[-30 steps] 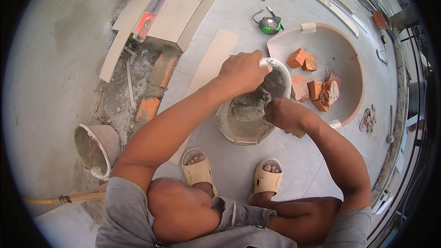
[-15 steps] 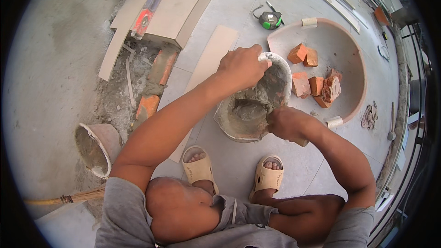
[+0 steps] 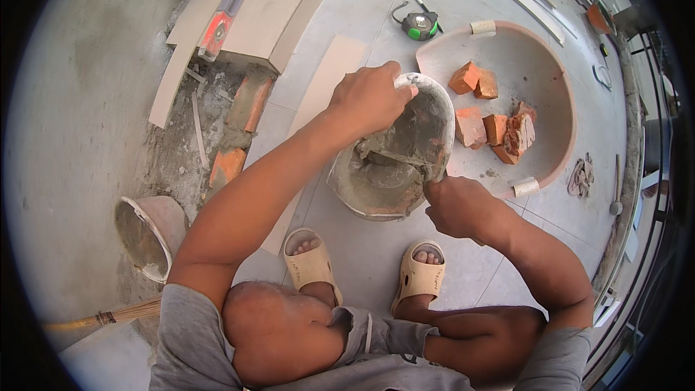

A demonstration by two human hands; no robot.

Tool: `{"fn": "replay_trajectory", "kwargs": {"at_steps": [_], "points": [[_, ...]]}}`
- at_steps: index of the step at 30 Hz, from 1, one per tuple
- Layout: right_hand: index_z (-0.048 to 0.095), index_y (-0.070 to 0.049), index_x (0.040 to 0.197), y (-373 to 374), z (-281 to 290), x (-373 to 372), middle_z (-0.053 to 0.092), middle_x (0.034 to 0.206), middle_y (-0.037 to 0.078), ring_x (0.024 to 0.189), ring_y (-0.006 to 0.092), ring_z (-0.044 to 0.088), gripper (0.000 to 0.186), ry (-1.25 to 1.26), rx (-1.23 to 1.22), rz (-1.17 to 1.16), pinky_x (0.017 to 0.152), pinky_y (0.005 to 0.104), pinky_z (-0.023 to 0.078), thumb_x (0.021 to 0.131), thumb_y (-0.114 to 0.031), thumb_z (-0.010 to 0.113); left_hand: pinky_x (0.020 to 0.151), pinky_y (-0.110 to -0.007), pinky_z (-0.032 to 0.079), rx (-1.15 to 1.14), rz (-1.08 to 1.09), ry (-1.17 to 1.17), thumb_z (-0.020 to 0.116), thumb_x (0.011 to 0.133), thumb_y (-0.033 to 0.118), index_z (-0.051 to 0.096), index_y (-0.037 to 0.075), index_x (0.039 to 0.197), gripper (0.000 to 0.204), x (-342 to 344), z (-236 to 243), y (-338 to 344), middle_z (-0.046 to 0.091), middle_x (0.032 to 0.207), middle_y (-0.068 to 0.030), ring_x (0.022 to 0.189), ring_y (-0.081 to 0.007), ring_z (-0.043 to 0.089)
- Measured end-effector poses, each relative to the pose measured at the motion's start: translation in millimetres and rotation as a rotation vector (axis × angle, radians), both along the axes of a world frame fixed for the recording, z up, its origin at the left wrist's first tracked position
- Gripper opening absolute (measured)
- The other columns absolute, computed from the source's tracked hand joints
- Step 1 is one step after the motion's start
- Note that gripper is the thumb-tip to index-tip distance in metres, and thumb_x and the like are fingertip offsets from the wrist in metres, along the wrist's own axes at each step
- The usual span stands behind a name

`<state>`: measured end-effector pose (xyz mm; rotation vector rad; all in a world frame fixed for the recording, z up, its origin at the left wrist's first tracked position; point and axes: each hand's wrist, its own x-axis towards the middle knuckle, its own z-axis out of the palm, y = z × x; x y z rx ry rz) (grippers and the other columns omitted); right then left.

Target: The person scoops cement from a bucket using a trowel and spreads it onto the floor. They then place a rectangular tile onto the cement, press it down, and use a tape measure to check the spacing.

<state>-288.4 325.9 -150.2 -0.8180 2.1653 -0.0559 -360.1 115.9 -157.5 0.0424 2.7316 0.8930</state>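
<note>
Between my feet and the bricks, a mortar-crusted bucket (image 3: pixel 450 127) is tilted, with wet grey mortar (image 3: pixel 376 177) inside. My left hand (image 3: pixel 373 98) is closed over its upper left rim, thumb on the edge. At the bucket's lower right side, my right hand (image 3: pixel 460 206) is closed round a trowel's handle, which the fingers mostly hide. The trowel's blade (image 3: pixel 398 157) reaches into the bucket and is coated with mortar, so its outline is hard to make out.
A wide shallow basin (image 3: pixel 554 130) holding broken bricks (image 3: pixel 496 129) stands right of the bucket. Beyond lies a tape measure (image 3: pixel 420 26). At left are a spirit level (image 3: pixel 230 3) on tiles, a mortar-lined brick edge (image 3: pixel 250 105), a tipped bucket (image 3: pixel 163 221) and a broom (image 3: pixel 137 311).
The bucket and my left hand have shifted slightly left and up in view. My right hand has turned a little, and the trowel has moved within the mortar.
</note>
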Motion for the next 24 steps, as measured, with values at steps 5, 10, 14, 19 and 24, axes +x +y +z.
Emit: {"fn": "replay_trajectory", "kwargs": {"at_steps": [5,10,14,19,24], "points": [[0.073,-0.005,0.085,-1,-14,38,0.072,0.080,0.015,0.078,0.0299,0.073,0.015,0.339,0.232,0.140,0.068,0.0422,0.059,0.082,-0.009,0.058,0.086,-0.049,0.051,0.023,0.009,-0.012,0.063,0.092,0.046,0.062,-0.002,0.119,0.055,-3,0,2,0.069,0.101,-0.0274,0.099,-0.0428,0.067],[0.067,0.002,0.092,-4,3,-14,0.070,0.079,0.020,0.076,0.0383,0.070,0.020,-0.024,0.055,0.025,0.070,0.0472,0.056,0.086,-0.016,0.063,0.087,-0.049,0.051,0.014,-0.027,-0.027,0.063,0.092,0.046,0.062,-0.002,0.120,0.055,-8,3,6,0.069,0.102,-0.0274,0.099,-0.0430,0.067],[0.066,0.002,0.091,-9,40,7,0.069,0.080,0.023,0.079,0.0412,0.070,0.024,-0.069,0.061,0.072,0.074,0.0480,0.056,0.088,-0.023,0.065,0.088,-0.048,0.051,0.001,0.040,0.018,0.062,0.092,0.046,0.061,-0.003,0.122,0.057,-5,-6,-6,0.069,0.104,-0.0274,0.101,-0.0428,0.067],[0.072,0.003,0.091,-16,-10,-13,0.072,0.085,0.020,0.083,0.0338,0.073,0.027,-0.079,0.081,-0.095,0.074,0.0427,0.057,0.089,-0.017,0.053,0.090,-0.047,0.051,0.015,0.016,0.009,0.062,0.092,0.045,0.061,-0.003,0.124,0.058,-6,2,5,0.069,0.106,-0.0277,0.103,-0.0426,0.067],[0.067,0.005,0.097,-11,26,-42,0.066,0.075,0.016,0.067,0.0271,0.070,0.036,-0.388,-0.049,-0.343,0.067,0.0417,0.058,0.092,-0.030,0.059,0.090,-0.048,0.051,0.016,0.029,-0.025,0.062,0.092,0.045,0.061,-0.003,0.123,0.057,0,2,2,0.069,0.105,-0.0275,0.102,-0.0425,0.067]]}}
